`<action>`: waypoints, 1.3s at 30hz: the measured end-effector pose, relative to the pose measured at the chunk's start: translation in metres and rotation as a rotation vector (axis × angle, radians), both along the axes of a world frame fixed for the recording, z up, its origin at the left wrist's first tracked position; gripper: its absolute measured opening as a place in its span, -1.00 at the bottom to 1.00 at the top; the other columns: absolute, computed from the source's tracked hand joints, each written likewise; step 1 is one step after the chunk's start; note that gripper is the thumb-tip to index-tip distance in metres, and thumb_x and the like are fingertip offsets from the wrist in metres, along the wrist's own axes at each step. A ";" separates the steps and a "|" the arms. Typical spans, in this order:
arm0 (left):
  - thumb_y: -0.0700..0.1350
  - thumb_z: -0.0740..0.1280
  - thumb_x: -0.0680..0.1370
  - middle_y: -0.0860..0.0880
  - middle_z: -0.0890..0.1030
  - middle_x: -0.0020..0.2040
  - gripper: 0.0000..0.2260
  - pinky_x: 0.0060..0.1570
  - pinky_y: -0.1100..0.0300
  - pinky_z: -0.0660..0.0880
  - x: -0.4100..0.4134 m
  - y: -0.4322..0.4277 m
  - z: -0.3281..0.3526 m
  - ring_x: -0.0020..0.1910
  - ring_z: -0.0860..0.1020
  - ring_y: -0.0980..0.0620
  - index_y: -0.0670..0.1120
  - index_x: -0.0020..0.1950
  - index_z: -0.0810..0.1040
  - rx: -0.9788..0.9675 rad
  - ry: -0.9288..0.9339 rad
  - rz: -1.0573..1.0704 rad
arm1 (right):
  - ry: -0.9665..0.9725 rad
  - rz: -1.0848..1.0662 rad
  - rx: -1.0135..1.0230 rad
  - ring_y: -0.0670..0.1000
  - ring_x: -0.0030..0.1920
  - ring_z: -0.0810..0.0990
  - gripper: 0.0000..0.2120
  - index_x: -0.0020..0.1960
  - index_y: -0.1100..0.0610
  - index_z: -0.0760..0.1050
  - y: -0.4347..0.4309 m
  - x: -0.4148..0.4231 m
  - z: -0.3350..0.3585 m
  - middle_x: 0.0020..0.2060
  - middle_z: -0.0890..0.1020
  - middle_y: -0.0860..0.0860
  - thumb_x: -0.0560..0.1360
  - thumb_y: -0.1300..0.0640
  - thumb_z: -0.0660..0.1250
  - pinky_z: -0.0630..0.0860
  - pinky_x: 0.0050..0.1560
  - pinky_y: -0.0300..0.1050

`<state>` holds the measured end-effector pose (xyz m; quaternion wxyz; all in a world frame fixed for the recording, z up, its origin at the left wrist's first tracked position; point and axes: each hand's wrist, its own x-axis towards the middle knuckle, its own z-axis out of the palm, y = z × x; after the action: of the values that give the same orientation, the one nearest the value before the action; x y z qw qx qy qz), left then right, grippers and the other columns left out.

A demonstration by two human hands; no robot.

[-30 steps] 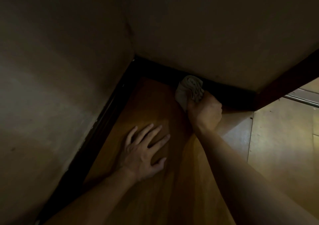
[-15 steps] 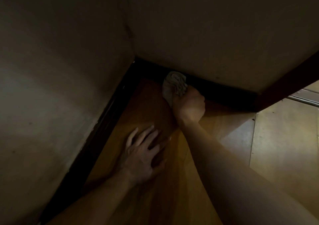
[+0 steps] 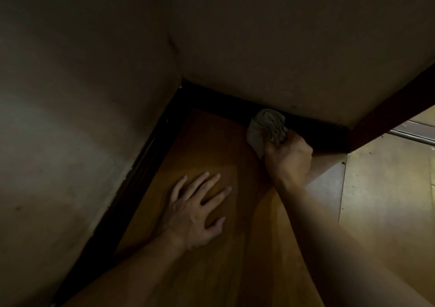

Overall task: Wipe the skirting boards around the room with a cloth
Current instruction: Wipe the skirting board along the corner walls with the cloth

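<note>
Right hand [image 3: 288,158] grip holds cloth [image 3: 266,127], slid rightward along skirting board [image 3: 317,132], apparently touching; left hand [image 3: 195,215] stays splayed on floor [image 3: 211,142].

Left hand [image 3: 197,210] is laid flat, palm down, fingers straight and spread, thumb angled out to the right. Left forearm is extended in from the lower left edge. Right hand [image 3: 288,158] is closed in a fist, knuckles turned up, with a bunched cloth [image 3: 266,125] gripped at its far side. Right arm is stretched forward from the lower right. The hands are set apart.
</note>
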<state>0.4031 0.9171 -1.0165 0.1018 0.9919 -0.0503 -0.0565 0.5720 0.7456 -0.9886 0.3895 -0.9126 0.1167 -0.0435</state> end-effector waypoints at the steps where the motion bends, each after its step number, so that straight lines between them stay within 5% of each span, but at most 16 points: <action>1: 0.26 0.22 0.50 0.04 0.30 0.57 -0.42 0.45 -0.24 0.16 0.000 0.000 0.000 0.56 0.23 -0.01 0.22 0.53 0.35 0.005 0.007 0.000 | 0.002 -0.007 -0.004 0.16 -0.05 0.63 -0.58 0.07 0.09 0.58 -0.003 0.001 -0.001 -0.05 0.65 0.10 0.46 -0.25 0.35 0.43 -0.17 -0.14; 13: 0.28 0.15 0.52 0.03 0.17 0.63 -0.38 0.43 -0.22 0.08 0.003 -0.004 0.008 0.59 0.17 -0.02 0.26 0.59 0.17 0.138 0.065 -0.023 | -0.014 -0.001 -0.019 0.16 -0.10 0.64 -0.66 0.03 0.06 0.58 -0.010 0.001 -0.004 -0.10 0.66 0.07 0.46 -0.19 0.37 0.50 -0.18 -0.11; 17: 0.30 0.13 0.54 -0.01 0.16 0.63 -0.37 0.42 -0.27 0.29 0.005 -0.007 0.014 0.58 0.19 -0.06 0.24 0.61 0.15 0.218 0.095 -0.035 | 0.006 -0.008 -0.002 0.15 -0.11 0.64 -0.69 0.03 0.06 0.58 -0.006 0.002 -0.006 -0.10 0.66 0.07 0.47 -0.17 0.37 0.54 -0.20 -0.07; 21: 0.29 0.14 0.55 -0.02 0.16 0.62 -0.38 0.39 -0.25 0.35 0.005 -0.009 0.020 0.58 0.20 -0.08 0.21 0.61 0.18 0.243 0.122 -0.047 | 0.002 0.083 0.014 0.18 -0.11 0.65 -0.68 0.02 0.05 0.56 0.016 0.006 -0.005 -0.11 0.65 0.07 0.49 -0.19 0.34 0.38 -0.26 -0.15; 27: 0.28 0.15 0.56 -0.04 0.20 0.61 -0.37 0.35 -0.27 0.40 0.005 -0.010 0.024 0.56 0.24 -0.13 0.18 0.62 0.16 0.277 0.162 -0.059 | -0.081 0.035 -0.003 0.18 -0.16 0.66 -0.62 -0.01 0.05 0.56 0.006 0.003 -0.013 -0.14 0.66 0.07 0.43 -0.26 0.34 0.46 -0.27 -0.13; 34: 0.28 0.06 0.59 -0.01 0.01 0.65 -0.37 0.43 -0.28 0.27 0.005 -0.010 0.022 0.61 0.06 -0.13 0.21 0.64 0.00 0.278 0.184 -0.065 | -0.082 0.033 -0.029 0.18 -0.16 0.66 -0.68 0.00 0.04 0.56 0.011 0.003 -0.014 -0.14 0.66 0.07 0.45 -0.20 0.38 0.40 -0.28 -0.15; 39: 0.28 0.07 0.58 0.00 -0.05 0.65 -0.38 0.46 -0.28 0.21 0.008 -0.010 0.023 0.62 -0.01 -0.11 0.23 0.63 0.06 0.278 0.209 -0.062 | -0.037 0.153 0.012 0.17 -0.15 0.65 -0.67 -0.06 0.05 0.56 0.021 0.010 -0.009 -0.15 0.65 0.05 0.46 -0.23 0.35 0.42 -0.27 -0.13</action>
<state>0.4114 0.9069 -0.9931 -0.0334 0.9831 -0.0617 -0.1689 0.5825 0.7665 -0.9976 0.3993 -0.9155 0.0396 -0.0296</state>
